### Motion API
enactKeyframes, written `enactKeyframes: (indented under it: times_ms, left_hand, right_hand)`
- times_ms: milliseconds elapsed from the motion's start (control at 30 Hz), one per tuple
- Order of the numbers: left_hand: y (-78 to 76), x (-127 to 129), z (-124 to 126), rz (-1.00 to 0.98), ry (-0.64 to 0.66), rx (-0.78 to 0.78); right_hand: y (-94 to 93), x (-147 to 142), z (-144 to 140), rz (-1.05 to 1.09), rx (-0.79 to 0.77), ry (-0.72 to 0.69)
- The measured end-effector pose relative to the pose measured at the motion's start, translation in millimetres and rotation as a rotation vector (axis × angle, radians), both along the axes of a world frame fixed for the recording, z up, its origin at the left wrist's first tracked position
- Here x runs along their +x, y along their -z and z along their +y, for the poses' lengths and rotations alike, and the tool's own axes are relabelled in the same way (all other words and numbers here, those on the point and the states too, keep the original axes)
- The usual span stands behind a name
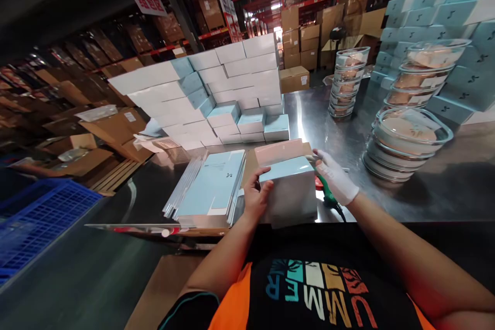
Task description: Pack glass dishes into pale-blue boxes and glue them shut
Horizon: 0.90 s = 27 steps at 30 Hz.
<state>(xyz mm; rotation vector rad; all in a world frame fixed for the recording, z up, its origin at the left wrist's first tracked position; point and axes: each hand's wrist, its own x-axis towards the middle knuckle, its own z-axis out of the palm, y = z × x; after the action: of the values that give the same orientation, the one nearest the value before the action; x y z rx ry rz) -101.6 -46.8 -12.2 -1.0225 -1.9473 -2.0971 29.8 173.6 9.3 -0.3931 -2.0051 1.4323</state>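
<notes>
1. Your left hand [257, 193] grips the pale blue box [288, 185] at the desk's [425, 201] near edge, fingers curled on its left side.
2. Your gloved right hand [335, 178] presses its right side, fingers narrow.
3. Flat cartons [212, 185] lie just left.

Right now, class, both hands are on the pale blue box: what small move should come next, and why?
Probably fold the raised flap down. The left hand grips the pale blue box at its near left edge, the gloved right hand steadies its right side, and the flap stands open at the back.
</notes>
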Motion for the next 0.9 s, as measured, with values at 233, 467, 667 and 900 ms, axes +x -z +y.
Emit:
enactKeyframes:
  times_ms: [233,467,667,900]
  left_hand:
    - [12.8,-4,-2,0.056,0.071,0.023]
    - [17.7,-16,-11,0.215,0.22,0.231]
    - [-7.3,-30,-29,0.674,0.361,0.01]
    - [-22.0,-29,-31,0.949,0.397,-0.046]
  right_hand:
    - [-11.0,-15,-29,0.042,-0.051,-0.175]
    - [6.8,11,-12,0.261,0.359,-0.355]
    - [-1.7,25,-22,0.301,0.516,-0.488]
    - [-3.3,28,-24,0.293,0.526,-0.463]
